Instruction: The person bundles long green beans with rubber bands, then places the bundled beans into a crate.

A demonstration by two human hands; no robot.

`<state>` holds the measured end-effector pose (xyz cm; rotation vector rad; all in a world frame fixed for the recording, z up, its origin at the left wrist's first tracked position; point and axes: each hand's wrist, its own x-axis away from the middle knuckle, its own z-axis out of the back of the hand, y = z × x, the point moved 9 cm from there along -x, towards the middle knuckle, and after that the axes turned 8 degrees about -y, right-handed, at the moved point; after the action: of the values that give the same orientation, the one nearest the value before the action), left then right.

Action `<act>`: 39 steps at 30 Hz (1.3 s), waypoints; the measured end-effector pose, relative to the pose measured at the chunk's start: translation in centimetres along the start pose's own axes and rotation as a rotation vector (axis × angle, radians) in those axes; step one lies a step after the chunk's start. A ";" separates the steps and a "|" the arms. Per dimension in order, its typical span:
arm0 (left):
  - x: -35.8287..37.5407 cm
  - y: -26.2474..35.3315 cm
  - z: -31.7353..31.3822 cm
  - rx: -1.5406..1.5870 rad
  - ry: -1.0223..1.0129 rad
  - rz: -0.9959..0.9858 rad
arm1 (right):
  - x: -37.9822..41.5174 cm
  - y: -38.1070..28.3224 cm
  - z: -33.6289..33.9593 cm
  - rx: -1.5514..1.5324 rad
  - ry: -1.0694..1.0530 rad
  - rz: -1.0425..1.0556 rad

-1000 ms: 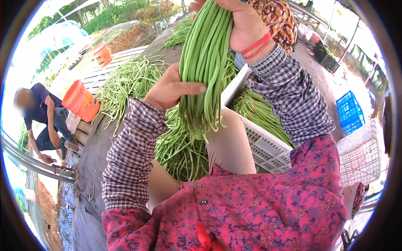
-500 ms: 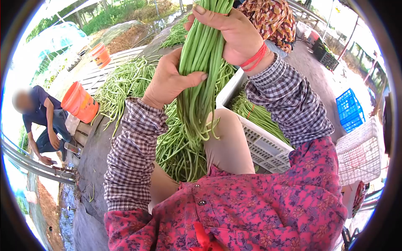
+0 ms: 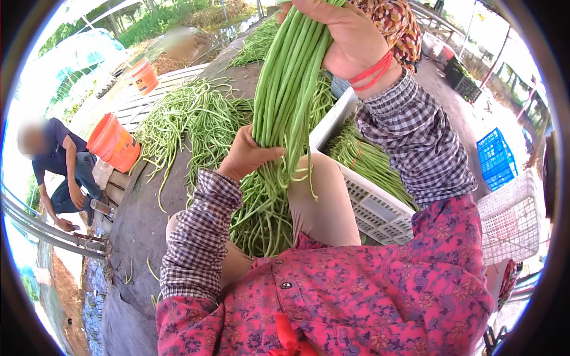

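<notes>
A thick bundle of long green yardlong beans (image 3: 291, 83) hangs in front of me, its lower ends loose over my knee. My right hand (image 3: 347, 41) is closed around the upper part, at the top of the view. Lower down, my left hand (image 3: 250, 155) is wrapped round the beans near their lower ends, thumb across the front. Red rubber bands (image 3: 374, 71) circle my right wrist. Beneath the bundle, between my legs, lies a heap of loose beans (image 3: 264, 219). Beside my right knee, a white crate (image 3: 371, 207) holds more beans, some banded in red.
More loose beans (image 3: 178, 113) are spread on the dark ground sheet at the left. Orange buckets (image 3: 113, 145) stand beyond them, near a seated person (image 3: 62, 154). Another person in patterned cloth (image 3: 398, 29) is ahead. Blue (image 3: 496, 159) and white baskets (image 3: 510, 222) are at right.
My left hand has slid down the bundle toward its lower ends. My right hand has moved slightly up and to the right, still gripping the beans.
</notes>
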<state>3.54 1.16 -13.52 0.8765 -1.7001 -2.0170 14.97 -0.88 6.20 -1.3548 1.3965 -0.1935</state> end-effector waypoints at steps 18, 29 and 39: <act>2.1 5.0 1.4 -0.620 -0.353 0.010 | 1.3 0.6 -0.2 0.378 -0.016 -0.011; 2.9 6.5 -3.2 -0.026 0.136 -0.275 | 3.1 4.8 -3.1 0.200 -0.007 -0.080; 5.4 4.4 -2.0 -0.323 0.279 0.062 | 3.7 4.0 -1.9 0.369 0.012 0.069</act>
<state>0.34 -4.69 -10.64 0.9273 -1.1974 -1.9481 12.19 -3.44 1.82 -1.0007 1.3383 -0.3932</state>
